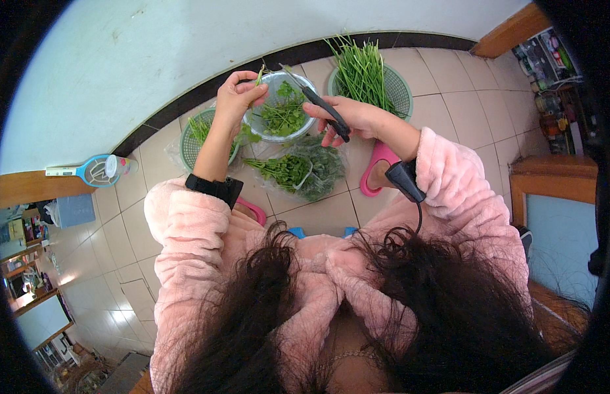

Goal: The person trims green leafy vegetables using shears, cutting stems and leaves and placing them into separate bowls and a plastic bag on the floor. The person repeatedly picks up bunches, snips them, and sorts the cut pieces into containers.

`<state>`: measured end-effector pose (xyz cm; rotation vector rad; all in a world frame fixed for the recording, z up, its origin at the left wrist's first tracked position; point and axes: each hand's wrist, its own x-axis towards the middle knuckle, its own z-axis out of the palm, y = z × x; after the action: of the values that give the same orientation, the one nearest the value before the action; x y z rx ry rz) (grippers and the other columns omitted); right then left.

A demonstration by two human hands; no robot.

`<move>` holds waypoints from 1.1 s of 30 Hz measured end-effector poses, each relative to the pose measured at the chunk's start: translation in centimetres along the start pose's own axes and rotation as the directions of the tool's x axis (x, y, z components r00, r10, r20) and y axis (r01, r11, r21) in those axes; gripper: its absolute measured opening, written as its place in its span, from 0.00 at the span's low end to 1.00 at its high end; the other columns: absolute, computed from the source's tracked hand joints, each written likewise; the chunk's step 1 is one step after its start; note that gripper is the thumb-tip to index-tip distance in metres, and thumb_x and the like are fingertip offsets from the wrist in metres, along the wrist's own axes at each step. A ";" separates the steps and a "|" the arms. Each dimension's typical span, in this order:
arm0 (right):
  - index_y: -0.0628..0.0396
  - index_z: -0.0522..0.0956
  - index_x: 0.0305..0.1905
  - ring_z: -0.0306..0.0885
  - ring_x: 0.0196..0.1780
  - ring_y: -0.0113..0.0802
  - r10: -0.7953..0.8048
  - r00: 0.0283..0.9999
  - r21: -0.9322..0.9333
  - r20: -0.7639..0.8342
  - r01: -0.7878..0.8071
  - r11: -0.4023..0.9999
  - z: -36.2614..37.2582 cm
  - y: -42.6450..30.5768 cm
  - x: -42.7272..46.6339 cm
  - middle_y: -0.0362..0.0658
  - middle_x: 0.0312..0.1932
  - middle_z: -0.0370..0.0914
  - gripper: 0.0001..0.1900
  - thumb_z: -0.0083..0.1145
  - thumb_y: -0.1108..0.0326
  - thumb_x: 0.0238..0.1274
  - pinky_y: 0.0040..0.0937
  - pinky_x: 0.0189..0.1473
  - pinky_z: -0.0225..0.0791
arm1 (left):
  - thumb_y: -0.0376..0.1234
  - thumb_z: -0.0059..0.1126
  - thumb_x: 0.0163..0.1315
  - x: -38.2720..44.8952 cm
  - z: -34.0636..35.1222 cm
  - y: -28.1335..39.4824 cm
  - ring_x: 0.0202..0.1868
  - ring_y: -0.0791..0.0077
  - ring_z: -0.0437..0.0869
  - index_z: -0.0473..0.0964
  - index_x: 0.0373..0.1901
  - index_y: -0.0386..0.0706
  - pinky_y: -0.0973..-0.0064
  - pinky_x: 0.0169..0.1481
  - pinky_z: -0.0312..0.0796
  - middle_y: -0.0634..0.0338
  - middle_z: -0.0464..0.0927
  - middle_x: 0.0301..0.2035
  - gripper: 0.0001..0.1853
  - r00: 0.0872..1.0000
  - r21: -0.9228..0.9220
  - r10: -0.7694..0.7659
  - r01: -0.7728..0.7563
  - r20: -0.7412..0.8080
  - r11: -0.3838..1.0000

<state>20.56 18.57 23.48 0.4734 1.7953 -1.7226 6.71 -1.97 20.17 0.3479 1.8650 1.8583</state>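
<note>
Between the fingertips of my left hand (243, 93) is a thin green stem, held at the left rim of a lined white bin (309, 129). My right hand (342, 118) holds black-handled scissors (329, 111), their blades pointing up and left over the bin. Leafy herb sprigs (285, 112) lie inside it. To the right, a green colander (404, 93) holds a bunch of long green stalks (362, 74). A smaller green colander (188, 147) with cut greens stands on the left, partly behind my left forearm. Leafy herbs (290, 172) lie in a clear plastic bag (329, 170) nearer to me.
A pale wall (137, 64) with a dark skirting (152, 123) runs behind the containers. At the left are an electric fly swatter (95, 171) and a clear cup (122, 166). My feet in pink slippers (373, 170) flank the bagged herbs on the tiled floor (452, 118).
</note>
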 end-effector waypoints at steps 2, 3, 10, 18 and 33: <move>0.57 0.69 0.49 0.78 0.25 0.28 -0.006 0.999 -0.015 0.032 0.007 1.000 -0.2 0.0 -0.1 0.41 0.31 0.71 0.32 0.54 0.37 0.55 0.21 0.20 0.71 | 0.27 0.63 0.56 0.0 0.0 0.0 0.31 0.78 0.82 0.68 0.43 0.39 0.82 0.34 0.72 0.58 0.81 0.31 0.16 1.000 0.023 -0.024 0.024 -0.002 0.999; 0.57 0.69 0.49 0.78 0.24 0.28 -0.004 0.998 -0.022 0.055 0.005 1.000 -0.4 0.0 -0.3 0.41 0.31 0.71 0.32 0.54 0.37 0.55 0.21 0.20 0.71 | 0.27 0.62 0.56 0.0 -0.1 0.0 0.31 0.78 0.82 0.68 0.44 0.39 0.82 0.34 0.72 0.57 0.81 0.31 0.16 1.000 0.047 -0.031 0.031 -0.002 0.998; 0.58 0.70 0.47 0.78 0.22 0.30 0.023 0.978 -0.073 0.207 -0.008 0.997 -0.9 -0.1 -0.7 0.41 0.28 0.72 0.34 0.56 0.34 0.52 0.24 0.20 0.72 | 0.27 0.62 0.56 0.2 -0.4 -0.5 0.29 0.79 0.82 0.71 0.40 0.36 0.83 0.30 0.74 0.55 0.82 0.31 0.12 0.999 0.041 -0.046 0.046 -0.009 0.998; 0.59 0.71 0.46 0.75 0.20 0.25 0.012 0.982 -0.029 0.188 -0.006 1.000 -0.2 0.1 -0.4 0.40 0.27 0.73 0.29 0.51 0.39 0.60 0.21 0.19 0.69 | 0.27 0.62 0.56 -0.2 0.1 -0.4 0.28 0.80 0.81 0.75 0.34 0.36 0.83 0.30 0.74 0.55 0.82 0.29 0.07 1.000 0.111 -0.018 0.018 -0.002 0.994; 0.62 0.72 0.46 0.74 0.19 0.24 0.000 0.979 0.005 0.203 -0.001 1.000 0.1 0.1 -0.6 0.41 0.27 0.74 0.31 0.50 0.39 0.59 0.21 0.18 0.69 | 0.27 0.60 0.58 0.0 -0.1 -0.9 0.33 0.75 0.84 0.74 0.37 0.38 0.80 0.34 0.76 0.59 0.81 0.30 0.07 0.998 0.020 -0.065 0.066 -0.012 0.998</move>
<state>21.08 18.60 23.82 0.2887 1.6456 -1.7096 6.82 -2.08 19.30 0.2805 1.8808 1.8028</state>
